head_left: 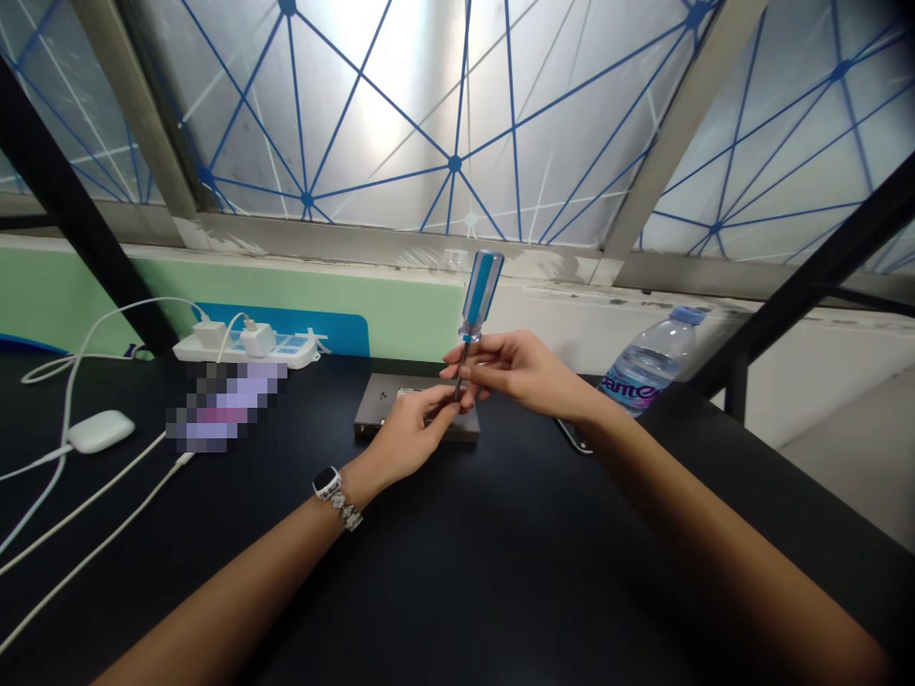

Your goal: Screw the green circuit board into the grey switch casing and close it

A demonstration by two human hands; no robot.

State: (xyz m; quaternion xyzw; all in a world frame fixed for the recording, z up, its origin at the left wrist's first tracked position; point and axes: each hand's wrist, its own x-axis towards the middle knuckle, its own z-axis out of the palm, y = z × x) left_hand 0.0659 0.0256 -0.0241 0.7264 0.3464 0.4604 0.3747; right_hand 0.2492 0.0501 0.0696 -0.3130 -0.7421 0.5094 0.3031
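A screwdriver (480,291) with a clear and blue handle stands nearly upright, tilted slightly, above the black tabletop (457,572). My right hand (515,367) pinches its thin metal shaft (463,367) just below the handle. My left hand (407,438), wearing a silver wristwatch (327,483), reaches in from below, its fingertips on the lower shaft. The screwdriver's tip is hidden among the fingers. Directly beneath both hands lies a flat grey metal box (415,405), its front partly hidden by my left hand.
A white power strip (247,348) with white chargers and cables sits at the back left, near a white earbud case (101,431) and a pixelated object (227,405). A water bottle (650,362) lies right, beyond a dark phone (574,436). Black frame beams cross both sides.
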